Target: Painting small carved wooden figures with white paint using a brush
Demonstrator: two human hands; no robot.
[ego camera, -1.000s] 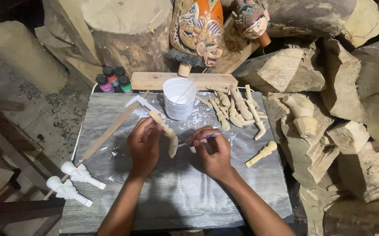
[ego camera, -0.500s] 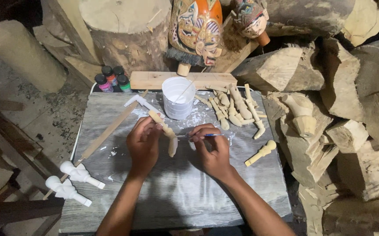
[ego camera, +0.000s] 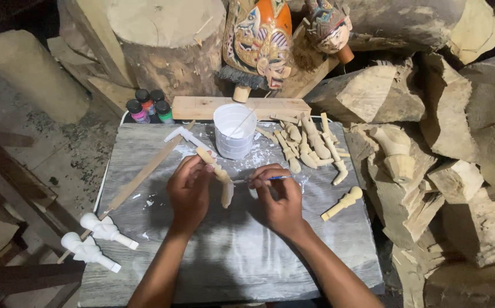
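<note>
Head view: left hand (ego camera: 189,191) closed around carved wooden piece (ego camera: 220,178) (unpainted), right hand (ego camera: 279,199) pinching brush (ego camera: 264,179).

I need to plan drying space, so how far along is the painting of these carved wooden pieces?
Looks done: two white-coated pieces lie at the board's left edge. In hand: the left hand holds a bare carved arm piece while the right hand holds a thin brush toward it, near the white paint cup. Left: the pile of unpainted pieces and one peg-like piece.
</note>
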